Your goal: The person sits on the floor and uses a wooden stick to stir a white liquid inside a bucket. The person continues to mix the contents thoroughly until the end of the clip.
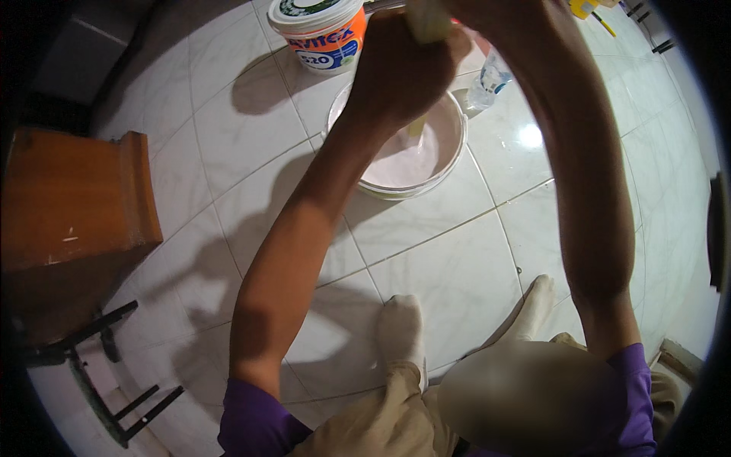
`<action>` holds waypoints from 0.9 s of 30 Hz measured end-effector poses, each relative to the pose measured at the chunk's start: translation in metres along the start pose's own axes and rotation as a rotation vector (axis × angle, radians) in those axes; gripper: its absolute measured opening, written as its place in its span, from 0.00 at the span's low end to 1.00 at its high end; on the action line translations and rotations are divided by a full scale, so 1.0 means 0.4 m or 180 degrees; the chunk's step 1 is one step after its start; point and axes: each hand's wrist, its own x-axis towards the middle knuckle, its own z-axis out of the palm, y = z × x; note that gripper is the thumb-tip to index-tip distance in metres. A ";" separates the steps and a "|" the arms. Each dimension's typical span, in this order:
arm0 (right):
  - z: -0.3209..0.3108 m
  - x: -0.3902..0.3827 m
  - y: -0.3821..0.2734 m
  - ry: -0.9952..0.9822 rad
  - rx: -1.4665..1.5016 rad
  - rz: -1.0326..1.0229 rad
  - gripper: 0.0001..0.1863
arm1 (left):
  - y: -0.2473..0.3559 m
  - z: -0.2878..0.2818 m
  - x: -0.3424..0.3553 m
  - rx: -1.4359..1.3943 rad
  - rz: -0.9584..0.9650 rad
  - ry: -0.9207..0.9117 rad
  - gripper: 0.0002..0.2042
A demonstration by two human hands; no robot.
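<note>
Both my arms reach forward over a white bucket (pixel 462 145) holding pale pinkish liquid (pixel 403 164) that looks like paint. My left hand (pixel 411 65) is closed around a pale yellowish stick (pixel 429 21), which stands upright. Below the hand, the stick's lower part shows inside the bucket, dipping into the liquid. At the top edge, my right hand (pixel 495 11) is close to the stick's upper part. It is mostly cut off by the frame, so its fingers cannot be made out.
A lidded orange-and-white paint tub (pixel 320 38) stands beyond the bucket, to the left. Right of the bucket lies a clear plastic bottle (pixel 489 82). A wooden cabinet (pixel 80 198) and a black metal frame (pixel 99 381) are at the left. My socked feet (pixel 402 327) rest on white tiles.
</note>
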 end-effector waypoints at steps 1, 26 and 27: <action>-0.015 0.004 -0.008 -0.0459 0.0294 -0.0045 0.16 | -0.010 -0.033 -0.014 -0.0369 0.0046 0.0002 0.10; 0.082 0.016 0.095 -0.0595 0.0620 -0.0931 0.13 | -0.064 -0.121 -0.005 0.0978 0.0267 0.0960 0.14; 0.091 0.033 0.098 -0.0747 0.0657 -0.0763 0.14 | -0.056 -0.144 -0.012 0.0997 0.0276 0.0831 0.14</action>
